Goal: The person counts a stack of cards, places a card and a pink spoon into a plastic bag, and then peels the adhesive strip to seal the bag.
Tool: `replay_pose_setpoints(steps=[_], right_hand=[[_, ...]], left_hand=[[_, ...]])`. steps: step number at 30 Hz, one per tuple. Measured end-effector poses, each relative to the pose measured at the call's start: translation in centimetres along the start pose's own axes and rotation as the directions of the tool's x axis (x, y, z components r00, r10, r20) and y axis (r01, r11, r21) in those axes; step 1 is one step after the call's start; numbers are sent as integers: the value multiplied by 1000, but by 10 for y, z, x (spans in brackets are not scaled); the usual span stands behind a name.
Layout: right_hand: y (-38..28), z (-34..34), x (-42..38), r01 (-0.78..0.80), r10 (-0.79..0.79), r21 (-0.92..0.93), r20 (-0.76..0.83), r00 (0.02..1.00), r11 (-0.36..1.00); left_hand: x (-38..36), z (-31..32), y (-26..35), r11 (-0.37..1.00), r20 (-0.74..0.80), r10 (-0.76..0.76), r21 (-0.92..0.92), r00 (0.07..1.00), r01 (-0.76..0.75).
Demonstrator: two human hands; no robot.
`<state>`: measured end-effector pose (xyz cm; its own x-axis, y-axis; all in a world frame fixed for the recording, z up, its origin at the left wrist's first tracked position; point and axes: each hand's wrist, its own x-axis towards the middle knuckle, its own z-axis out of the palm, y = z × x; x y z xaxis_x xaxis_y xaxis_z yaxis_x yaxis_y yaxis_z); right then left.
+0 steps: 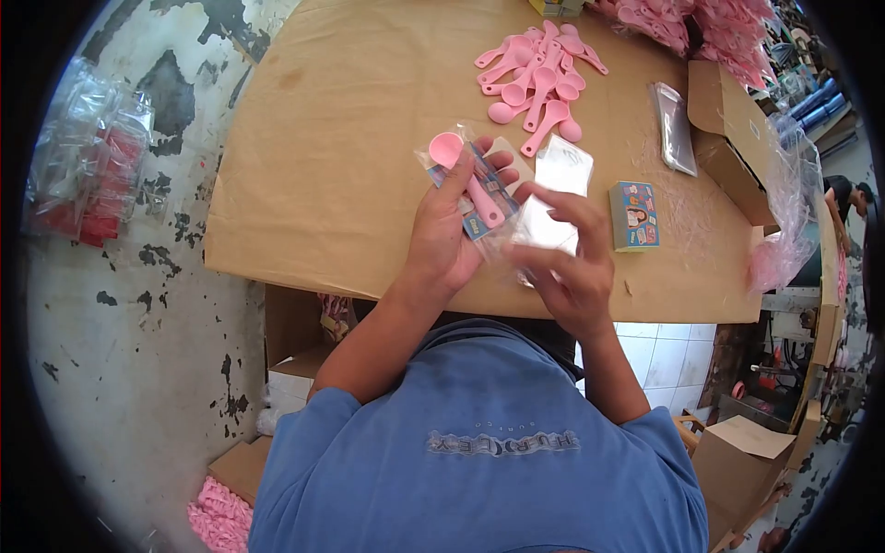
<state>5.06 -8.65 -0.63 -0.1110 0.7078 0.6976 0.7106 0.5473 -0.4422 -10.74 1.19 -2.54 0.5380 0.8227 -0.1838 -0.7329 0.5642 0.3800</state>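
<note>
A pink plastic spoon [478,195] and a blue printed card lie together in clear plastic film in my left hand [441,230]. The left thumb presses over the spoon's neck, and the bowl points away from me. Beside the film's open end, my right hand [579,258] has its thumb and fingers apart. Whether a fingertip touches the film is hard to tell. Beneath and beyond the right hand lies a stack of clear, shiny bags [564,169]. To its right stands a stack of blue printed cards [636,217].
Several loose pink spoons [544,78] are heaped at the table's far side. A wrapped clear packet [674,129] and an open cardboard box [731,138] sit at the right. Pink bundles [650,23] lie behind. Plastic bags [92,157] hang on the left wall. Another person [839,198] is at far right.
</note>
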Motion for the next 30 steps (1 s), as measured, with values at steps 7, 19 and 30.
replay_pose_setpoints(steps=[7, 19, 30], right_hand=[[6, -26, 3, -187, 185, 19, 63, 981, 982], [15, -28, 9, -391, 419, 438, 34, 907, 810], [5, -13, -5, -481, 548, 309, -187, 815, 820]], left_hand=[[-3, 11, 11, 994, 19, -111, -4, 994, 111], [-7, 12, -1, 936, 70, -53, 352, 996, 25], [-28, 15, -12, 646, 165, 19, 750, 986, -138]])
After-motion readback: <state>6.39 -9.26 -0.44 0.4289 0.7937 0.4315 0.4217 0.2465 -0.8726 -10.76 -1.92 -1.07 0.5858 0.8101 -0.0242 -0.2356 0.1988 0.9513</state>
